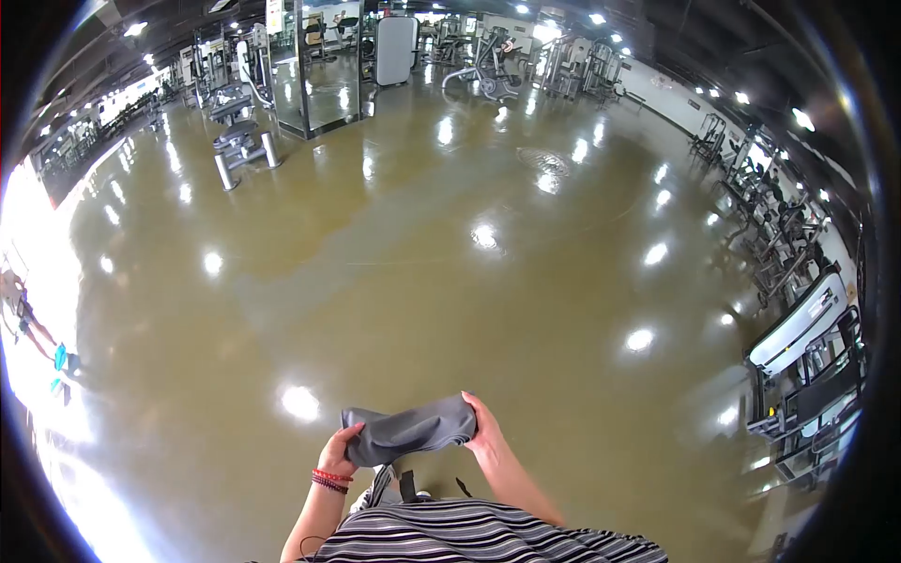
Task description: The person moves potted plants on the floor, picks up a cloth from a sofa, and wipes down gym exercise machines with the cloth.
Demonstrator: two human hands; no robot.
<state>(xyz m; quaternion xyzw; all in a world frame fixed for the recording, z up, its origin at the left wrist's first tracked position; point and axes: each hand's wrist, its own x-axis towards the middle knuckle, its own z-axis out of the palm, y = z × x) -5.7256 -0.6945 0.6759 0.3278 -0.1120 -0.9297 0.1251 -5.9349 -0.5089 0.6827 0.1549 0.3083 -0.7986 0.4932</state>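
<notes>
A soft, dark grey piece of folded cloth (413,428) stretches between my two hands in front of my waist; its exact kind is not clear. My left hand (340,452) grips its left end, thumb on top, with red and dark bead bracelets (330,480) round the wrist. At the other end, my right hand (483,427) has its fingers closed round the cloth's edge. The cloth sags and creases a little in the middle. Below it are my striped shirt (469,535) and part of a shoe.
Around me spreads a shiny olive floor (422,310) with bright light reflections. A bench-like gym machine (242,141) and a mirrored pillar (328,70) stand at the far left. More exercise machines (817,375) line the right side. A person (28,314) is at the bright left edge.
</notes>
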